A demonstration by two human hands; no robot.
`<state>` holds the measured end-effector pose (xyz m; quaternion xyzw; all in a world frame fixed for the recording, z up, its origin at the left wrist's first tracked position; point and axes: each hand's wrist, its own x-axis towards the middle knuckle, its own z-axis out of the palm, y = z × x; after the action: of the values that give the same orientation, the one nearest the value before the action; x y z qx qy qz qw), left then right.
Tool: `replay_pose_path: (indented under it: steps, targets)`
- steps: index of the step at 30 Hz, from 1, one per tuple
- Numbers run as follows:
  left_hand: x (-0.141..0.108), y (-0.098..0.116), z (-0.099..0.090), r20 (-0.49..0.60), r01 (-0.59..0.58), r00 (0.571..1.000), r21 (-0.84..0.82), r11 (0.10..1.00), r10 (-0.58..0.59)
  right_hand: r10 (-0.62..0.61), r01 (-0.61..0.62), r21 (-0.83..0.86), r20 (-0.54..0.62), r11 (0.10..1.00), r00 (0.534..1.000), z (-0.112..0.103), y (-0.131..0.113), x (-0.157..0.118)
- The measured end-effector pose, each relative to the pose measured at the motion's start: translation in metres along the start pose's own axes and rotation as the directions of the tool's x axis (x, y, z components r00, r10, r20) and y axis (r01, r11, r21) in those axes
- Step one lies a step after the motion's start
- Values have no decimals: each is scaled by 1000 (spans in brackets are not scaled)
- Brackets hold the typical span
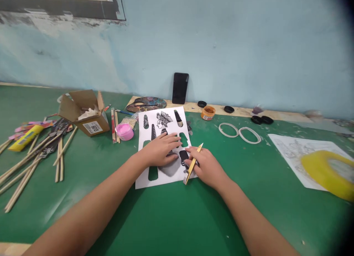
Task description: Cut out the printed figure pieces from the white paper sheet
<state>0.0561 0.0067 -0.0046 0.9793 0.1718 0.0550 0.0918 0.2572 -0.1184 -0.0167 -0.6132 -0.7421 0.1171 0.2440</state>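
Note:
A white sheet of paper with black printed figures and several cut-out openings lies on the green table cover. Green shows through some of the openings. My left hand rests palm down on the middle of the sheet, fingers spread, hiding part of the print. At the sheet's right edge my right hand holds a slim yellow cutter knife between thumb and fingers. The knife slants, its pale pointed end up and away from me, while its other end is near the paper. Those right fingertips touch the sheet by a black printed shape.
On the left are wooden sticks, a yellow tube and an open cardboard box. Behind the sheet stand a pink jar, a palette, a phone and an orange jar. White rings and yellow tape lie right.

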Motion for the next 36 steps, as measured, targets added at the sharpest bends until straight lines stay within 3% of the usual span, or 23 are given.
replay_pose_path:
  steps: [3, 6, 10, 14, 18, 27, 31, 36]
  targets:
    - [2, 2, 10, -7, 40, 999, -17, 999, -40, 88, -67, 203, -96, 977, 992, -2, -2, 0]
    - [-3, 7, 14, -13, 91, 996, -18, 996, -91, 236, -131, 440, -194, 888, 952, -3, -6, 1]
    - [-8, 14, 14, -19, 108, 994, -8, 994, -108, 369, -207, 548, -205, 811, 906, -2, -12, 6]
    - [-10, 21, 16, -12, 172, 985, -12, 985, -172, 380, -272, 541, -96, 796, 920, 2, -18, 9]
    - [-12, 26, 16, 38, 257, 966, -61, 965, -255, 359, -289, 432, -89, 855, 929, 4, -19, 10]
    - [-20, 9, -9, 181, 179, 970, -89, 980, -160, 310, -301, 308, 20, 903, 950, -4, -19, 12]
    - [-20, 9, -9, 92, 164, 984, -90, 982, -155, 280, -276, 285, 27, 918, 960, -5, -21, 13]
    - [-17, 13, 7, 18, 124, 992, -65, 990, -123, 250, -244, 255, 9, 936, 968, -5, -23, 14]
